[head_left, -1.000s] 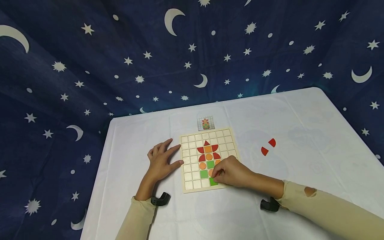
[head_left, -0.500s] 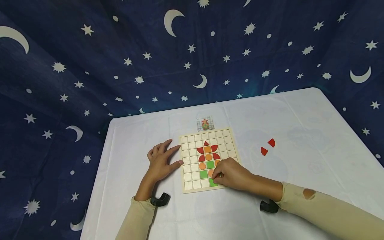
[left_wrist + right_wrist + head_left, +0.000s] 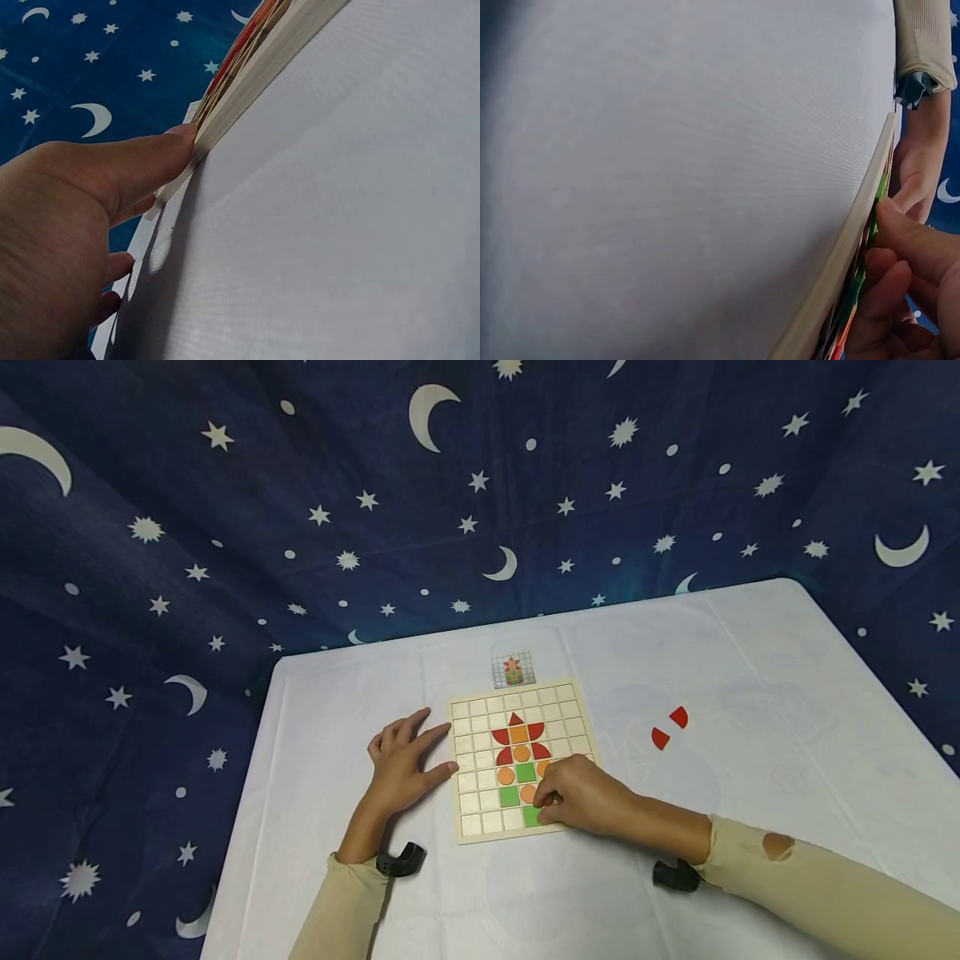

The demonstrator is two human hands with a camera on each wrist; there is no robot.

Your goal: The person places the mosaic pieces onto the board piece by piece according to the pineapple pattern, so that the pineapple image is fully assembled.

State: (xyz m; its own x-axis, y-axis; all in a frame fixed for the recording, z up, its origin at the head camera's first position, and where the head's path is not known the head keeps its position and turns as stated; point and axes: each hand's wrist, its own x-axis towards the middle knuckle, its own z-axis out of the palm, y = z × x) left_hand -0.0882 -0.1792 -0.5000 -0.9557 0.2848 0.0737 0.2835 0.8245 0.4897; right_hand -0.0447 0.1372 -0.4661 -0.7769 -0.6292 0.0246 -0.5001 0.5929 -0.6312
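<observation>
In the head view, a wooden grid board [image 3: 480, 829] carries red, orange and green flat tiles. My right hand [image 3: 585, 795] is over its lower right part, fingers curled, thumb and fingertips on the right side of a green square tile [image 3: 529, 816] in the bottom row. Part of that tile is hidden. The right wrist view shows my right thumb [image 3: 911, 229] against green at the board's edge. My left hand [image 3: 397, 772] lies spread on the table, with index finger and thumb touching the board's left edge. In the left wrist view the left thumb [image 3: 154, 161] presses that edge.
A small pattern card [image 3: 513, 669] lies just behind the board. Two loose red quarter-circle tiles [image 3: 678, 717] lie on the white table [image 3: 757, 760] to the right. A dark blue star-and-moon cloth [image 3: 480, 510] hangs behind the table.
My right fingertips have shifted slightly right, uncovering a little more of the orange circle beside them. The left hand and the board have stayed still.
</observation>
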